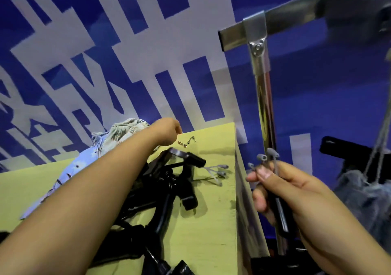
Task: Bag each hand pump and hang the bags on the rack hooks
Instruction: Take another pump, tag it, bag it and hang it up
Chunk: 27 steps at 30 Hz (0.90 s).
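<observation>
Nearest the lens, the person's right hand is closed around a slim black hand pump with a dark shaft, and its fingers also pinch a few thin clear tubes tipped with small grey plastic nozzles that fan out above the thumb. Across the frame the left hand reaches to the far part of the pale yellow-green wooden tabletop; its fingers look loosely curled, close to several small metal needle fittings, but whether they grip anything cannot be told. Between the arms a tangled heap of black plastic hand pumps lies on the table, with more grey-tipped adapter tubes loose beside it. A pile of patterned light-blue fabric bags sits at the table's far left. To the right stands a shiny chrome rack post, and a grey drawstring bag hangs by its cords near it. Each pump looks light and rigid, though its smooth plastic may slip, so the barrel is the sensible place to hold; the tiny fittings seem easy to drop and probably want a fingertip pinch
</observation>
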Each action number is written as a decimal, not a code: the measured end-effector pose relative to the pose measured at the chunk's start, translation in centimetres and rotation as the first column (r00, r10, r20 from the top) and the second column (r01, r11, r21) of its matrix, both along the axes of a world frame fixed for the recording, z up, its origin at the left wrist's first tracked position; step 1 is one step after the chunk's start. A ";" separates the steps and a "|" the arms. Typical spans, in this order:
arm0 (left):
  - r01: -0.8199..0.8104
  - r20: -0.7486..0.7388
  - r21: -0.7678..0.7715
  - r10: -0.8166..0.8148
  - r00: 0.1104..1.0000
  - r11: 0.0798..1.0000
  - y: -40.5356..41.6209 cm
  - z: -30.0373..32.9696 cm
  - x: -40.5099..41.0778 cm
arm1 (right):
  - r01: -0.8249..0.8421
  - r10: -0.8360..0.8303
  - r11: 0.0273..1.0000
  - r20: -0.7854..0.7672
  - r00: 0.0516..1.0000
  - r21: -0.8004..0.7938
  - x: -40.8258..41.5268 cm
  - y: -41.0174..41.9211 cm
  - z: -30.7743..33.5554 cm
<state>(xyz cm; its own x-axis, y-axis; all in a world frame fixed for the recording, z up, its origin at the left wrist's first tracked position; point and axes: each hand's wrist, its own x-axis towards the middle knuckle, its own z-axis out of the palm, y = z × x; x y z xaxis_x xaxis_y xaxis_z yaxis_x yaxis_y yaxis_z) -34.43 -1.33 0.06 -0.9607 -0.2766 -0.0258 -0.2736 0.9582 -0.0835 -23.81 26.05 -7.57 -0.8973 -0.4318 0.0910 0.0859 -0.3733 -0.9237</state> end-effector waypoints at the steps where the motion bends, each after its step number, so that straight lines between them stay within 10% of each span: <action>1: 0.018 0.062 -0.076 -0.013 0.998 0.997 0.0 -0.8 -0.9 | 0.005 -0.005 1.000 0.009 1.000 0.012 -0.2 -0.2 -0.2; 27: 0.367 0.276 -0.477 -0.261 0.925 0.798 1.0 -3.3 -4.1 | 0.091 -0.083 0.995 0.213 0.974 -0.029 -1.1 -1.4 -2.3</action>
<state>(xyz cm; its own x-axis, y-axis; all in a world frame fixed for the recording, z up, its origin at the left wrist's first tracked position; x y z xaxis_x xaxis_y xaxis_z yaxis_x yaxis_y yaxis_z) -38.55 -0.35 -3.25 -0.9879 0.0160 -0.1544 0.1069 0.7911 -0.6022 -24.93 24.68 -9.92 -0.9320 -0.3513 -0.0893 0.2430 -0.4227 -0.8731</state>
